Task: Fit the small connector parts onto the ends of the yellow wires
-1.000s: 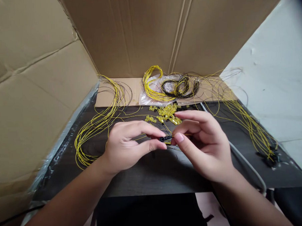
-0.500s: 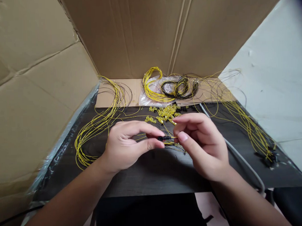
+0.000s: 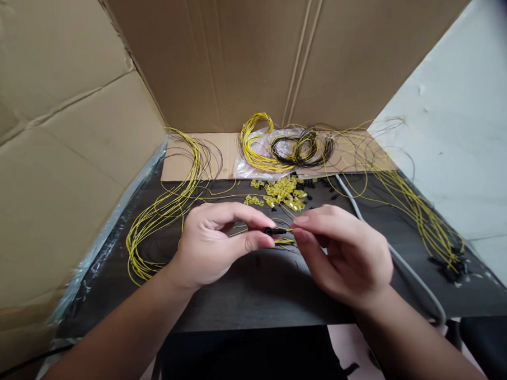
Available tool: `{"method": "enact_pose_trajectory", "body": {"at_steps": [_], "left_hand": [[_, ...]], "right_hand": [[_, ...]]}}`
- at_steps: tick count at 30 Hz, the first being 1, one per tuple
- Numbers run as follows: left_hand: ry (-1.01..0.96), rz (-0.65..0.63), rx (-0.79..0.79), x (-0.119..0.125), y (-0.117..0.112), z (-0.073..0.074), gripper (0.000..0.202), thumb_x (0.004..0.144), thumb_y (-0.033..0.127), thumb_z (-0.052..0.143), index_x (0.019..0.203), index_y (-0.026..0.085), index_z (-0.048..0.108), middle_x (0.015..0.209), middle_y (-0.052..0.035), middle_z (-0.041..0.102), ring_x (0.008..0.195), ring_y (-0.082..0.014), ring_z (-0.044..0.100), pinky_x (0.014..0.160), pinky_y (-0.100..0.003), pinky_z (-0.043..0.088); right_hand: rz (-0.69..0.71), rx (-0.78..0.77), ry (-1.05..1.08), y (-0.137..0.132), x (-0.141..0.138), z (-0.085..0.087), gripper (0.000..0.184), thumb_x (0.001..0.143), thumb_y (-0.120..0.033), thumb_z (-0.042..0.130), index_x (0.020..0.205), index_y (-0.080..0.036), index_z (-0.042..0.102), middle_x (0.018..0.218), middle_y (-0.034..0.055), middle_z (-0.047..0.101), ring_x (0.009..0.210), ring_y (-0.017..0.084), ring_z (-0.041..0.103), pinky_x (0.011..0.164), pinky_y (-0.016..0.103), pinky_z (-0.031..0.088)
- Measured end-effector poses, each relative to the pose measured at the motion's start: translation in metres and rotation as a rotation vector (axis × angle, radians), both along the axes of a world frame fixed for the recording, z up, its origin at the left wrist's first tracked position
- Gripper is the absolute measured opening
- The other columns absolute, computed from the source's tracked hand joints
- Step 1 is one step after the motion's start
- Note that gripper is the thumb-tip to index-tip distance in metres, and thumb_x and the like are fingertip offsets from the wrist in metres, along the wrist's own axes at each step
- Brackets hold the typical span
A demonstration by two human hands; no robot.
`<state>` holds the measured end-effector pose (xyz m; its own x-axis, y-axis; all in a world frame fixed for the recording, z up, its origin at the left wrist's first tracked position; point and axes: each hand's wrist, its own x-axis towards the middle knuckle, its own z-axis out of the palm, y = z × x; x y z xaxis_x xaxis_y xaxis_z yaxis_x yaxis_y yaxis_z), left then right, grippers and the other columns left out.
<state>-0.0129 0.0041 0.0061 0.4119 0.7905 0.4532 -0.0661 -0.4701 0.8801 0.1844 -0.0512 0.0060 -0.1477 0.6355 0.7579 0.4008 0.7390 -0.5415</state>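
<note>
My left hand pinches a small black connector between thumb and forefinger over the dark table. My right hand meets it from the right, thumb and forefinger pinched on a thin yellow wire at the connector's end. A heap of small yellow plastic pieces lies just behind both hands.
A bundle of yellow wires loops at the left, another bundle with black ends trails at the right. Coils of yellow and black wire lie on a plastic bag at the back. A grey cable runs at the right. Cardboard walls stand left and behind.
My right hand has rolled palm-down and lowered its fingers, keeping its pinch at the connector's end. The left hand has shifted slightly left with the connector.
</note>
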Motion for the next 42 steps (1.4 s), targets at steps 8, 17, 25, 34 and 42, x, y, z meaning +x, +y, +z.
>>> {"method": "enact_pose_trajectory", "body": {"at_steps": [8, 17, 25, 34, 42], "left_hand": [[-0.041, -0.029, -0.059, 0.0003, -0.0001, -0.0011, 0.016, 0.072, 0.024, 0.085, 0.086, 0.021, 0.078, 0.081, -0.0031, 0.076, 0.072, -0.0131, 0.070, 0.068, -0.021, 0.058], [-0.068, -0.039, -0.045, 0.0011, -0.0001, -0.0027, 0.018, 0.071, 0.019, 0.085, 0.087, 0.021, 0.077, 0.082, -0.0034, 0.077, 0.074, -0.0145, 0.071, 0.068, -0.023, 0.058], [-0.073, -0.029, -0.073, 0.0005, 0.0007, -0.0047, 0.018, 0.071, 0.024, 0.085, 0.087, 0.028, 0.077, 0.081, -0.0012, 0.077, 0.074, -0.0163, 0.071, 0.067, -0.027, 0.058], [-0.127, -0.015, -0.097, -0.0012, 0.0031, -0.0060, 0.020, 0.069, 0.025, 0.087, 0.086, 0.023, 0.078, 0.083, -0.0038, 0.077, 0.074, -0.0157, 0.071, 0.067, -0.026, 0.058], [-0.138, -0.041, -0.151, 0.0021, 0.0009, -0.0047, 0.018, 0.069, 0.024, 0.087, 0.083, 0.021, 0.077, 0.080, -0.0036, 0.077, 0.072, -0.0154, 0.072, 0.067, -0.025, 0.059]], "right_hand": [[-0.053, 0.059, -0.045, 0.0015, 0.0013, -0.0017, 0.044, 0.084, -0.002, 0.063, 0.120, -0.026, 0.059, 0.095, 0.0047, 0.075, 0.075, 0.016, 0.071, 0.066, 0.030, 0.055], [-0.126, -0.003, -0.110, -0.0027, -0.0007, 0.0011, 0.031, 0.085, -0.006, 0.066, 0.109, -0.025, 0.063, 0.094, 0.0036, 0.077, 0.071, 0.015, 0.070, 0.066, 0.029, 0.054], [-0.051, -0.166, 0.078, -0.0066, -0.0053, -0.0029, 0.031, 0.086, -0.010, 0.065, 0.113, -0.025, 0.062, 0.096, 0.0057, 0.071, 0.074, 0.016, 0.065, 0.063, 0.029, 0.052], [0.016, -0.341, 0.119, -0.0020, -0.0035, 0.0034, 0.004, 0.087, -0.016, 0.062, 0.089, -0.019, 0.063, 0.082, 0.0045, 0.060, 0.073, 0.016, 0.056, 0.065, 0.032, 0.045], [0.039, -0.359, 0.200, -0.0046, -0.0021, 0.0052, 0.007, 0.091, -0.014, 0.060, 0.089, -0.018, 0.065, 0.075, 0.0006, 0.058, 0.063, 0.010, 0.050, 0.057, 0.027, 0.036]]}}
